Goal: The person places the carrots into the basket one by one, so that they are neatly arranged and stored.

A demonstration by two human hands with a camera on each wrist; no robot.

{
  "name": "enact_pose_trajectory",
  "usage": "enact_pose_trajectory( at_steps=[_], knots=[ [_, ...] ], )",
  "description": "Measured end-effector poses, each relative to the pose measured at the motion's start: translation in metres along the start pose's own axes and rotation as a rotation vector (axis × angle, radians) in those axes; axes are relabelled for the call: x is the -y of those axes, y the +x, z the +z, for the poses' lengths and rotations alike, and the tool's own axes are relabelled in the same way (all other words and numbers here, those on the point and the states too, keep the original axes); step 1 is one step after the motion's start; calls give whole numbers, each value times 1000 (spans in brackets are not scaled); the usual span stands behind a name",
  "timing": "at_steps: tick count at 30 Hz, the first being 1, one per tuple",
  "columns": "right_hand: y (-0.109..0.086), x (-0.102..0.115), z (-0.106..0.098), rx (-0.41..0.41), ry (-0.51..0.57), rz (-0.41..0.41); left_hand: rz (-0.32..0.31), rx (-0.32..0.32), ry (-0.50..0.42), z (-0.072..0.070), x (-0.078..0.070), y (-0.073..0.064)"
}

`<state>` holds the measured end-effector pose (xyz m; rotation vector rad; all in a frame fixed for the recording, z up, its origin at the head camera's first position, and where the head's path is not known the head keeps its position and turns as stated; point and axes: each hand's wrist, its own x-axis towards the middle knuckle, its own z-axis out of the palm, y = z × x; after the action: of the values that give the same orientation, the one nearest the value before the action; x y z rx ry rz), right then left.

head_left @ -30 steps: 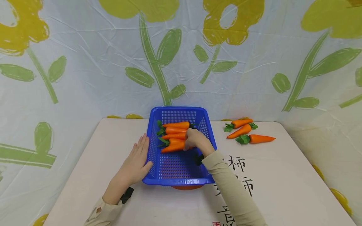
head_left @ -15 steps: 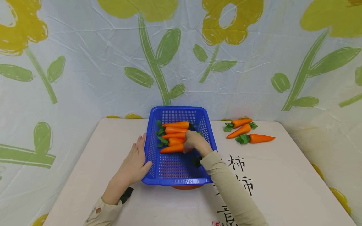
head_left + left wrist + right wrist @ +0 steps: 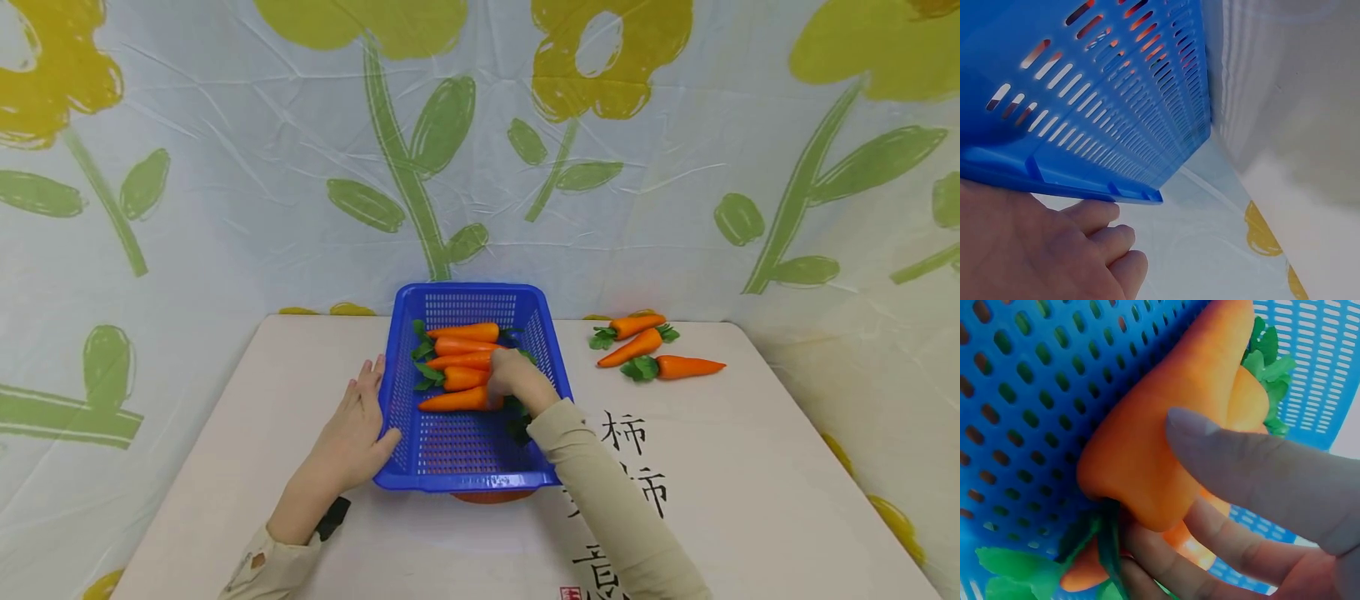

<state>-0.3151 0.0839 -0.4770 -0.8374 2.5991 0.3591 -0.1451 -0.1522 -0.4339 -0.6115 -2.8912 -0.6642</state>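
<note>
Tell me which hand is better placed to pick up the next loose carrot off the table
Probably the right hand: the three loose carrots lie on its side of the blue basket, though it would first release the carrot it grips. The left hand touches the basket's left side, farther away.

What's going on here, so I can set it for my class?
A person's right hand holds the nearest carrot by its leafy end inside a blue basket. The left hand rests against the basket's left side. Four more carrots show beyond the held one, and three others lie on the table to the right.
</note>
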Motion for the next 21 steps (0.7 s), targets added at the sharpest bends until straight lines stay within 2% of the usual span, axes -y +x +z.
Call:
enact_pose_trajectory(
  at_steps=[1,4,6,8,11,15,21],
  knots=[
    [-1,0,-1,-4,-50,-29,0,0,-3,0,0,0],
    [-9,-2,-6,-4,44,46,1,-3,-7,1,1,0],
    [-25,0,-16,-9,232,155,-1,2,-7,2,2,0],
    [-48,5,-30,-53,455,275,-5,7,-10,3,2,0],
    [-87,11,-51,-163,696,355,-6,15,-15,3,1,0],
    [-117,7,-64,-265,753,311,0,5,-14,2,0,0],
    [-140,-7,-70,-297,799,279,10,14,1,1,0,0]
  ],
)
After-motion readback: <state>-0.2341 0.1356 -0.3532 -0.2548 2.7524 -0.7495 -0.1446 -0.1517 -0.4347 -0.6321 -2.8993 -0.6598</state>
